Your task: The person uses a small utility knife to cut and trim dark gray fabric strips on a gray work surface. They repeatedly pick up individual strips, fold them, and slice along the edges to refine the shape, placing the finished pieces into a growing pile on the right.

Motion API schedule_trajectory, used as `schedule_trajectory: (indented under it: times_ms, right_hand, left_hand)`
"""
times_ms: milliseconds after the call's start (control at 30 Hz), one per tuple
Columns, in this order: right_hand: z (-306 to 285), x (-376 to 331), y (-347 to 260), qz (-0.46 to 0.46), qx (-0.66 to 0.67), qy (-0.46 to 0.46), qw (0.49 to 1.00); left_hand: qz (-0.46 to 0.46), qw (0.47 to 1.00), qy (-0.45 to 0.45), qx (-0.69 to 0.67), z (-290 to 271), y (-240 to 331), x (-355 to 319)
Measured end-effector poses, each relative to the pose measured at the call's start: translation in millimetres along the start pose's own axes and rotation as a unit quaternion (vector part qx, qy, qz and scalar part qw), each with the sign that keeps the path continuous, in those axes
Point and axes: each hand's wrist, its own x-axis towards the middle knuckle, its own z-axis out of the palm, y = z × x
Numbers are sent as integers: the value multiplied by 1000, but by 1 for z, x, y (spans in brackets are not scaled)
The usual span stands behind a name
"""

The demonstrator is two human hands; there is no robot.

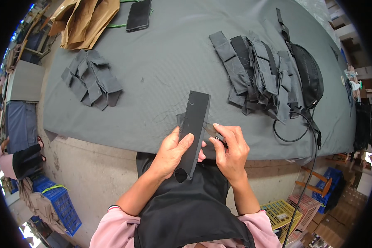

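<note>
The person wears a black apron and pink elbow-length sleeves, the left edged with striped trim.

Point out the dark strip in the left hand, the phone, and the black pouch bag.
Dark strip (195, 126): head view, on the middle of its flat face.
Phone (139, 15): head view, on the middle of its dark upward face.
Black pouch bag (308, 71): head view, on its rounded body.

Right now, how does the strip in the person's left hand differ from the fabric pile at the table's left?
The strip is near-black on its visible face; the fabric pile is grayer. The strip looks long and straight, while the pile is several overlapping, bent pieces. The left hand holds the strip; the pile lies on the gray table covering. Both look like fabric.
</note>
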Motion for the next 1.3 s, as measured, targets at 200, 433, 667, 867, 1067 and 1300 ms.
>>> schedule_trajectory:
  times_ms: [200, 433, 667, 867, 1067, 1300]
  right_hand:
    - [0, 0, 2, -6, 2, 17, 1000]
    - [1, -3, 6, 0, 24, 21, 999]
    - [-4, -8, -1, 26, 100, 52, 993]
    - [0, -6, 9, -12, 51, 2, 999]
    - [0, 4, -1, 0, 39, -51, 998]
    - [7, 6, 3, -64, 26, -26, 997]
  left_hand:
    - [-17, 1000, -3, -8, 0, 3, -2]
    - [-17, 1000, -3, 10, -2, 4, -2]
    - [-25, 999, -28, 14, -8, 4, -2]
    - [-27, 998, -15, 51, -6, 5, -3]
    - [-41, 994, -18, 103, -8, 6, -4]
    - [-75, 987, -51, 131, -9, 6, -4]
